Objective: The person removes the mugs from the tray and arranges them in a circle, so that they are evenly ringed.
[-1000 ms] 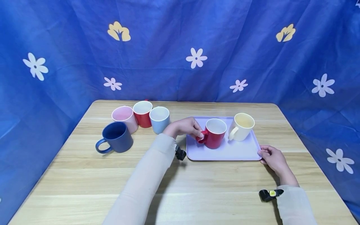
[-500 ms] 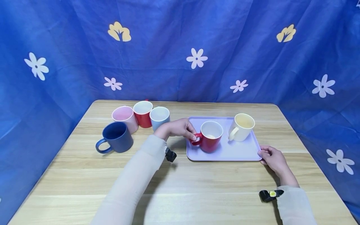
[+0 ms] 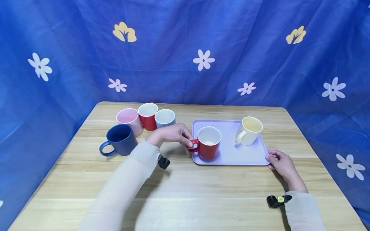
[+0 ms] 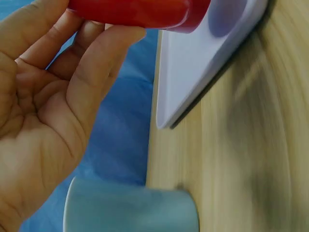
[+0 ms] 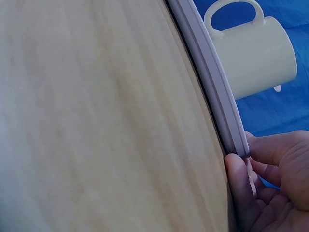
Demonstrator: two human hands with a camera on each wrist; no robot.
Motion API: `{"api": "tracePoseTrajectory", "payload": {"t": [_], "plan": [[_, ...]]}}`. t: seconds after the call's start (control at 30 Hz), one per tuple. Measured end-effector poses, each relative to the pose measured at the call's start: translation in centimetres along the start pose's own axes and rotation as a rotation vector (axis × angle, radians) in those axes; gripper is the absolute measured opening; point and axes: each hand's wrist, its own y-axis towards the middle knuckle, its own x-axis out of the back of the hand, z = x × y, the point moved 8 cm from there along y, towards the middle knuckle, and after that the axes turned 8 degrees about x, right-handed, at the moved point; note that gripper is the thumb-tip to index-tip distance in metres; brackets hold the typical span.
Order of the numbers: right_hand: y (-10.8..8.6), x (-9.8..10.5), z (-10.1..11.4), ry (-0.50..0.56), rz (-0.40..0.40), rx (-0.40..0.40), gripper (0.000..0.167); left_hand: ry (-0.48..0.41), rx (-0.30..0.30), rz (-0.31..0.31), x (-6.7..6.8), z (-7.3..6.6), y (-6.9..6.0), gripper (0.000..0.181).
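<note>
My left hand (image 3: pixel 173 134) pinches the handle of a red mug (image 3: pixel 208 149), white inside. It hangs upright just above the left part of the lilac tray (image 3: pixel 231 157); the left wrist view shows a gap between the mug's base and the tray (image 4: pixel 181 72). Toward the tray's right end stands a cream mug (image 3: pixel 249 134), its handle pointing front-left. At the front right corner my right hand (image 3: pixel 284 166) grips the tray's rim, with thumb and fingers around the edge in the right wrist view.
Left of the tray several mugs stand close together: a light blue one (image 3: pixel 165 119), a second red one (image 3: pixel 148 121), a pink one (image 3: pixel 133 123) and a dark blue one (image 3: pixel 124 144) nearest the front. A blue flowered cloth (image 3: pixel 173 48) hangs behind the wooden table (image 3: pixel 202 199).
My left hand has moved left with the red mug, from the tray's middle toward its left edge. The right hand, tray and other mugs stay where they were.
</note>
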Motion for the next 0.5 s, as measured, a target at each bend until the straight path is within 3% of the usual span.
{"api": "tracePoseTrajectory", "payload": {"t": [0.33, 0.5], "plan": [[0.0, 0.0, 0.1, 0.01, 0.004, 0.015, 0.043, 0.058, -0.011, -0.006, 1.1, 0.6, -3.7, 0.02], [0.0, 0.0, 0.1, 0.016, 0.007, 0.014, 0.043, 0.042, -0.005, -0.003, 1.5, 1.0, -5.5, 0.021]]}}
